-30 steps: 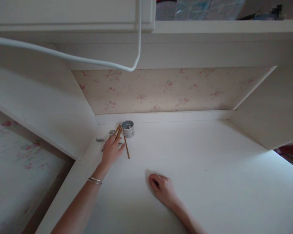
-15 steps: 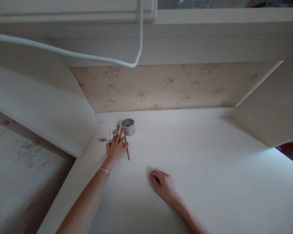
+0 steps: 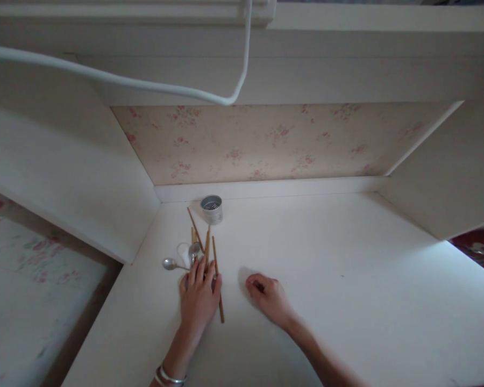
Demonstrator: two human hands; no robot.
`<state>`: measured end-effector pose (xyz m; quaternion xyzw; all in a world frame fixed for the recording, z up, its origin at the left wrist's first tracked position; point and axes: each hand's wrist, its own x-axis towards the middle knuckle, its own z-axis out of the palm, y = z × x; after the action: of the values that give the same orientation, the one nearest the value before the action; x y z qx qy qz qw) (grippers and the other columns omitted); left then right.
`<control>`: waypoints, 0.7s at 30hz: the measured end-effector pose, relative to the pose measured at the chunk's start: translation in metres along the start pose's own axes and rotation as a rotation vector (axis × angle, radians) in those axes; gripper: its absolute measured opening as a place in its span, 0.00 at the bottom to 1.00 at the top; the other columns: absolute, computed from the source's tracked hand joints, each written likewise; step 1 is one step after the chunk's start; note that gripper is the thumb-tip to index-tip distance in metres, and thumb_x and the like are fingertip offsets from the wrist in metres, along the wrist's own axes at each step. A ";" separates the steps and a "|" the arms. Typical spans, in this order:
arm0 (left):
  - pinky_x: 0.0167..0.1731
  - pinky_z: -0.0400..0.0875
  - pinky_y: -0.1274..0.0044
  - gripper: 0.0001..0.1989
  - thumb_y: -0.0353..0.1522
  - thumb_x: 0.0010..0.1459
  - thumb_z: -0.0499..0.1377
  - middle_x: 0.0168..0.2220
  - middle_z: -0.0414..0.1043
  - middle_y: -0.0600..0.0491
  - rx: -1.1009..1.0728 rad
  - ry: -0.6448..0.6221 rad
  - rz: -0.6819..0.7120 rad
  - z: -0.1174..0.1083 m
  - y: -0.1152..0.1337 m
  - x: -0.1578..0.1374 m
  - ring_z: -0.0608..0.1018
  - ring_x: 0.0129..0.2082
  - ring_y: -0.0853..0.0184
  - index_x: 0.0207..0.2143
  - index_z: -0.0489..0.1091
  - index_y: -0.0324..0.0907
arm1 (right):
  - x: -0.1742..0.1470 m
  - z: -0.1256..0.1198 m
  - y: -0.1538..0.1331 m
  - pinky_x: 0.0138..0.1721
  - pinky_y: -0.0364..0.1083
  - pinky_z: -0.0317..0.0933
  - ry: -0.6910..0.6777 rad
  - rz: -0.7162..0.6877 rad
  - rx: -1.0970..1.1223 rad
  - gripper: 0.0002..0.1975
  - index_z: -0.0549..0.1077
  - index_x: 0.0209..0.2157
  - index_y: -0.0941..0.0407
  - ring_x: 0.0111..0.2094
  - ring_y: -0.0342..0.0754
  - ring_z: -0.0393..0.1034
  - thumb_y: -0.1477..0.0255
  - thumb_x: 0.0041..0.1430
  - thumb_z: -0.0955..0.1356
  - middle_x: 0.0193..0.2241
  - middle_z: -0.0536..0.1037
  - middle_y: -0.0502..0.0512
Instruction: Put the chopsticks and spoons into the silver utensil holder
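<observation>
My left hand (image 3: 200, 290) lies palm down, fingers stretched out, over a loose bunch of cutlery on the white counter (image 3: 326, 322). Thin brown chopsticks (image 3: 215, 252) stick out past its fingers, one running along the thumb side. Just beyond the fingertips lie a metal spoon (image 3: 170, 264), a second shiny spoon bowl (image 3: 194, 250) and a white looped piece (image 3: 183, 249). What sits under the palm is hidden. To the right, my right hand (image 3: 268, 295) rests on the counter, fingers curled into a loose fist with nothing visible in it.
A grey metal cup with holes (image 3: 212, 210) stands upright near the back wall, behind the chopsticks. White side panels (image 3: 84, 161) bound the counter at left and right. A white cable (image 3: 145, 83) hangs across the top, before the overhead cabinet (image 3: 105, 11).
My left hand has slid toward me, dragging the chopsticks and spoons away from the metal cup. One chopstick now slants apart near the cup. My right hand has hardly moved.
</observation>
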<state>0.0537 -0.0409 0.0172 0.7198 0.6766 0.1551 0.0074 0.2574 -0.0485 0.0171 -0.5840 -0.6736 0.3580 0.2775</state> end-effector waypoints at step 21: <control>0.55 0.54 0.61 0.19 0.40 0.61 0.49 0.60 0.60 0.47 0.056 0.111 0.021 -0.001 -0.007 -0.002 0.63 0.59 0.57 0.52 0.68 0.48 | 0.174 -0.011 -0.106 0.42 0.49 0.62 -0.003 -0.161 -0.603 0.16 0.67 0.50 0.53 0.44 0.53 0.72 0.65 0.67 0.56 0.46 0.76 0.59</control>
<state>0.0466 -0.0421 0.0162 0.7170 0.6725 0.1761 -0.0518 0.1755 0.1182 0.1017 -0.5843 -0.7939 0.1201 0.1181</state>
